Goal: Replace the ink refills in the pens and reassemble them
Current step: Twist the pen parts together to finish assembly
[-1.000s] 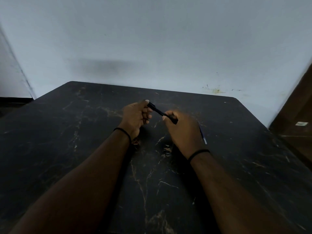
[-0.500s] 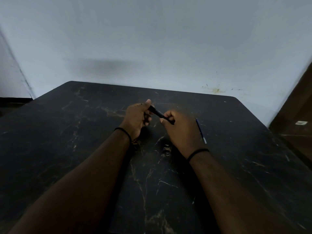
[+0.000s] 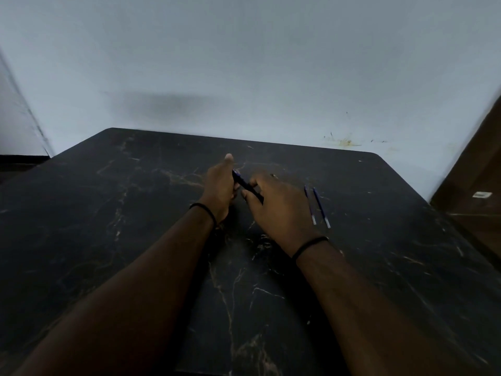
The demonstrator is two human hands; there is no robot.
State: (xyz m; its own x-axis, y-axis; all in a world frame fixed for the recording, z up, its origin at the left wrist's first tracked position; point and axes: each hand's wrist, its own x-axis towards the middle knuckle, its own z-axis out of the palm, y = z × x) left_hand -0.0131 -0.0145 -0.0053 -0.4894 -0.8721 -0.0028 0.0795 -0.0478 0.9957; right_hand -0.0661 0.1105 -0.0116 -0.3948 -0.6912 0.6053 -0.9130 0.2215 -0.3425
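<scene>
A dark pen (image 3: 247, 185) is held between both hands above the middle of the black marble table (image 3: 108, 240). My left hand (image 3: 221, 189) grips its upper end, thumb raised. My right hand (image 3: 279, 210) pinches its lower end with fingertips. Two thin blue ink refills (image 3: 317, 206) with pale tips lie side by side on the table, just right of my right hand. Which part of the pen each hand covers is hidden by the fingers.
A pale wall (image 3: 244, 77) stands right behind the table's far edge, with a yellowish stain at the right. A brown wooden piece of furniture (image 3: 477, 191) stands beyond the table's right edge. Both wrists wear black bands.
My hands drew a little closer together on the pen. My right hand shifted left, uncovering the second refill on the table beside it.
</scene>
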